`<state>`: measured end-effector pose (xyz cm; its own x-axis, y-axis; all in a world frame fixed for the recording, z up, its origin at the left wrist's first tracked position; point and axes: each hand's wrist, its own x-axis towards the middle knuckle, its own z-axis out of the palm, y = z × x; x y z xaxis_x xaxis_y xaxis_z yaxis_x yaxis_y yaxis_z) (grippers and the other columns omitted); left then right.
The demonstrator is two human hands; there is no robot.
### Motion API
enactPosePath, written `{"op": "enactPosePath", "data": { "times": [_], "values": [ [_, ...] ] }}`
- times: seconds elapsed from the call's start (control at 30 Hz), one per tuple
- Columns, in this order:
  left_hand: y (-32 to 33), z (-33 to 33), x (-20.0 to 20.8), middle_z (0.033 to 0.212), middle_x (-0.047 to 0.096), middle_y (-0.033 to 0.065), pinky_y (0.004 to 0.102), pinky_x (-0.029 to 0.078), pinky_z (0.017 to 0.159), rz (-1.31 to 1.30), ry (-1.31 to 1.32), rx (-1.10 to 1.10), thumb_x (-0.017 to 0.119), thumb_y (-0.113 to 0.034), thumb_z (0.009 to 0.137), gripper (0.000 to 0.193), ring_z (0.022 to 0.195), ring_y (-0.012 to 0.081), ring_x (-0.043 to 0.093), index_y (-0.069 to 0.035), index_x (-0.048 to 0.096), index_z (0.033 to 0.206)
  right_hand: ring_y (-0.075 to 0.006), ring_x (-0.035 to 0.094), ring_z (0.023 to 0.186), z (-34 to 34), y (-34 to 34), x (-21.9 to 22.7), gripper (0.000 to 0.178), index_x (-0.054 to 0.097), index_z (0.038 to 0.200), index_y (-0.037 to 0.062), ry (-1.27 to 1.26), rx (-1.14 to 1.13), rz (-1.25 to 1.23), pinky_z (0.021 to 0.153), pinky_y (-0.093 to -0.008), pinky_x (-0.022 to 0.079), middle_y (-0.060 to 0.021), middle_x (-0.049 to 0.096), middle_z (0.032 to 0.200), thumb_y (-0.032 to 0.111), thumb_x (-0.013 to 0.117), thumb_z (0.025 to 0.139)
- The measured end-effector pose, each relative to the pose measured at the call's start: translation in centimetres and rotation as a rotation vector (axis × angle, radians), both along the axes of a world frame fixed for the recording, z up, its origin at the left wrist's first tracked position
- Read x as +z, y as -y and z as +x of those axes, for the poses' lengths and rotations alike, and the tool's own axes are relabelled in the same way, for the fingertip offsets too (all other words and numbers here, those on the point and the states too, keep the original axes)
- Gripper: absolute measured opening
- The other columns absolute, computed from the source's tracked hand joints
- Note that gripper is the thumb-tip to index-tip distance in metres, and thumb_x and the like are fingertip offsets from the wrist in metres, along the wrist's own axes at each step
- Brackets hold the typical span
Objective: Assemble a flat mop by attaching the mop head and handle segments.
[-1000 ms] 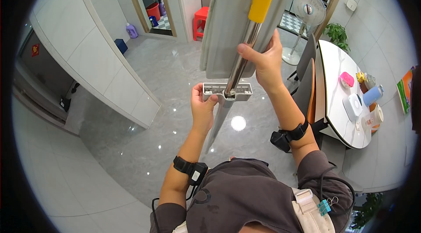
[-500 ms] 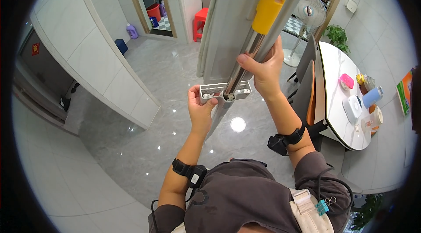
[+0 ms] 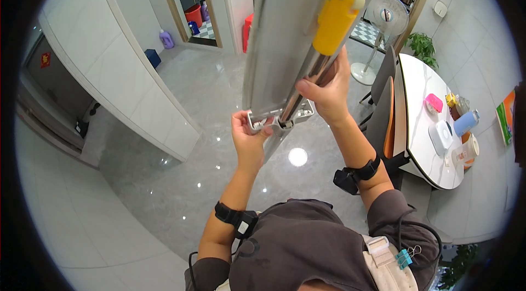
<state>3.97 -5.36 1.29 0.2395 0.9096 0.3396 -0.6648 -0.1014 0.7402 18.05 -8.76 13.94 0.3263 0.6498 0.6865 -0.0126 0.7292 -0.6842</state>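
A flat mop is held head-up in front of me, its long grey head plate [image 3: 285, 28] rising past the top edge. A yellow hinge joint [image 3: 335, 22] links the plate to a shiny metal pole [image 3: 294, 99]. My right hand [image 3: 331, 96] is wrapped round that pole just below the joint, thumb across its front. My left hand [image 3: 247, 143] pinches the left end of a white slotted scraper bracket [image 3: 255, 121], which sits around the pole. The plate's lower end is close against the bracket; whether it is inside the slot I cannot tell.
To the right stands a white table [image 3: 424, 154] with bottles and boxes on it, and grey chairs [image 3: 377, 126] at its side. Beyond them are a standing fan [image 3: 386, 14] and a plant [image 3: 421, 50]. A tiled wall corner [image 3: 142, 83] juts in from the left.
The mop head has come down and swung slightly left, so its lower end now meets the bracket. My left hand has shifted slightly left with the bracket, which has tilted.
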Motion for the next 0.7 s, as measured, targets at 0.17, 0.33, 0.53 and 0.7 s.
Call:
{"op": "enactPosePath", "data": {
  "times": [0.17, 0.33, 0.53, 0.7],
  "values": [
    [0.6, 0.0, -0.3, 0.095, 0.049, 0.0052, 0.0277, 0.047, 0.08, 0.03, -0.051, 0.024, 0.077, -0.016, 0.059, 0.055, 0.088, 0.0162, 0.054, -0.005, 0.036, 0.096, -0.0136, 0.047, 0.094, 1.1, -0.1, -0.9, 0.074, 0.034, 0.113, 0.0029, -0.051, 0.163, -0.006, 0.079, -0.0268, 0.04, -0.0051, 0.046, 0.101, 0.015, 0.076, 0.053],
    [-1.2, -0.1, -2.4, 0.092, 0.054, 0.0046, 0.0254, 0.046, 0.071, -0.033, -0.119, -0.25, 0.072, -0.026, 0.067, 0.058, 0.087, 0.0145, 0.055, -0.002, 0.038, 0.107, -0.0159, 0.046, 0.1, 3.1, -2.2, -2.7, 0.086, 0.035, 0.117, 0.0002, 0.08, 0.453, 0.06, 0.084, -0.0296, 0.039, -0.0076, 0.046, 0.104, 0.03, 0.074, 0.047],
    [-1.7, 0.8, -0.1, 0.094, 0.055, 0.0068, 0.0255, 0.047, 0.064, -0.159, -0.057, -0.519, 0.052, -0.03, 0.082, 0.042, 0.074, 0.0133, 0.056, -0.001, 0.043, 0.111, -0.0224, 0.05, 0.097, -0.2, -4.2, -1.0, 0.08, 0.028, 0.125, -0.0002, 0.196, 0.77, -0.014, 0.085, -0.0356, 0.042, -0.0126, 0.051, 0.1, 0.026, 0.066, 0.06],
    [-1.0, 0.7, 0.4, 0.099, 0.053, 0.0116, 0.0276, 0.046, 0.052, -0.221, -0.08, -0.954, 0.054, -0.046, 0.075, 0.066, 0.065, 0.0235, 0.056, -0.002, 0.038, 0.121, -0.024, 0.048, 0.1, 1.3, -3.6, -0.9, 0.076, 0.027, 0.125, 0.0011, -0.095, 0.749, -0.051, 0.087, -0.0343, 0.04, -0.0123, 0.046, 0.109, 0.013, 0.059, 0.058]
  ]
}}
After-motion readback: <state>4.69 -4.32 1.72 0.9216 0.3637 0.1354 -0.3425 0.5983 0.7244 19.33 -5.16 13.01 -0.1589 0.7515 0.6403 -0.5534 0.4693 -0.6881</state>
